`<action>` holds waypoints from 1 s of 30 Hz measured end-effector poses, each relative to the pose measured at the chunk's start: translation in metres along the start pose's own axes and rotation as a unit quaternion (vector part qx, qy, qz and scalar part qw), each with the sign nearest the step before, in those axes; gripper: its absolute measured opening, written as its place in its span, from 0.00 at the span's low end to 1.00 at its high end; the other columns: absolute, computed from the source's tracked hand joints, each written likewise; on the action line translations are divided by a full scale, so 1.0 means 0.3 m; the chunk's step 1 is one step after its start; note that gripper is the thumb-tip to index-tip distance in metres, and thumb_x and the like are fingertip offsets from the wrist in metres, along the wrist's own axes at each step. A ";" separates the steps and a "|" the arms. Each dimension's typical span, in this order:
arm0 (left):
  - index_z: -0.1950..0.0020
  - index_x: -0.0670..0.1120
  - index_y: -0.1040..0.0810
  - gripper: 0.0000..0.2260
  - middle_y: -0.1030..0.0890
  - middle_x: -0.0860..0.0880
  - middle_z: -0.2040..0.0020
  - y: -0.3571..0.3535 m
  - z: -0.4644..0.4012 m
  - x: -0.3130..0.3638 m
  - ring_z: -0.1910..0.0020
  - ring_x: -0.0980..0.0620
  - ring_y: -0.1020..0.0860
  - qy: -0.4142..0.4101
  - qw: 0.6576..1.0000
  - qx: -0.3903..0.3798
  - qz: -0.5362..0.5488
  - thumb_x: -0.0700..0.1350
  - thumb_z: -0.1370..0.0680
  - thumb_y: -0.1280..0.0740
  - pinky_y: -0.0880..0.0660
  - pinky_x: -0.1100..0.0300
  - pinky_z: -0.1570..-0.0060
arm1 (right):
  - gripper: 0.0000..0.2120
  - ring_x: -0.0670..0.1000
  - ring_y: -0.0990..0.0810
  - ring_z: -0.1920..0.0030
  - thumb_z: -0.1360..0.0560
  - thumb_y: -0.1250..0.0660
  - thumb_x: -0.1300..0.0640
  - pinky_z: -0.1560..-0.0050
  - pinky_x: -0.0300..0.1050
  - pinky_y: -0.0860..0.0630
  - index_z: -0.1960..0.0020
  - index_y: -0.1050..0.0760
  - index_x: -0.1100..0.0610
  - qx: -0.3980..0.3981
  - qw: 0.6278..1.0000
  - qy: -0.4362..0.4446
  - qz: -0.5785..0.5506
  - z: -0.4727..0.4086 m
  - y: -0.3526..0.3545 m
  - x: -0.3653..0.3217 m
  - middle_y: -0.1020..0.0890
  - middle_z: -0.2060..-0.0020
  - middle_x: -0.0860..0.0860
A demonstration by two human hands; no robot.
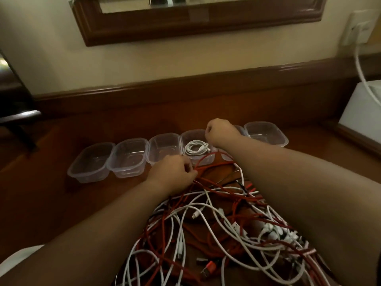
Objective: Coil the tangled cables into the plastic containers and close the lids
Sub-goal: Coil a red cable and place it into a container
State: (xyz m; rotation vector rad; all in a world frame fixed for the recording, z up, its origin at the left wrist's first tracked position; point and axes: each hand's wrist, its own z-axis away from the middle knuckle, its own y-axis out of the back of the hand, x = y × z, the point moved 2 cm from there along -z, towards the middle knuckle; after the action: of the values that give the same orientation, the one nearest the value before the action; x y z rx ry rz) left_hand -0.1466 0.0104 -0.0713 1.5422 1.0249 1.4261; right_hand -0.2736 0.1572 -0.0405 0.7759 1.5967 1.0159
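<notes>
A tangle of red and white cables (216, 219) lies on the wooden table in front of me. Behind it stands a row of several clear plastic containers without lids. The fourth container from the left (186, 135) holds a coiled white cable (195, 148). My left hand (172, 174) pinches a red cable (206, 159) at the heap's far edge. That cable loops up toward my right hand (221, 131), which is curled into a fist above the container with the white coil. What the right fingers hold is hidden.
The leftmost container (90, 162) and the rightmost one (266, 134) are empty. A white box (362, 108) with a white cord running to a wall socket (359, 27) stands at the right. A framed mirror (195, 19) hangs above; a dark chair (14, 112) stands at left.
</notes>
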 end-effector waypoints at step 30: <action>0.59 0.50 0.24 0.13 0.19 0.47 0.61 0.260 0.529 0.193 0.63 0.50 0.21 -0.042 0.992 0.067 0.096 0.48 0.16 0.41 0.23 0.54 0.57 | 0.17 0.49 0.27 0.67 0.19 0.40 0.43 0.56 0.47 0.25 0.57 0.30 0.55 -0.121 0.768 0.165 -0.607 0.912 0.611 -0.231 0.27 0.66 0.50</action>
State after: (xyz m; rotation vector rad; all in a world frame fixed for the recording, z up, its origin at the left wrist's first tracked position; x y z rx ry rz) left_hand 0.0182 0.0320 0.0123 1.8240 0.9588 1.4328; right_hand 0.0068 0.2379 0.1273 -0.6737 1.7321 0.3334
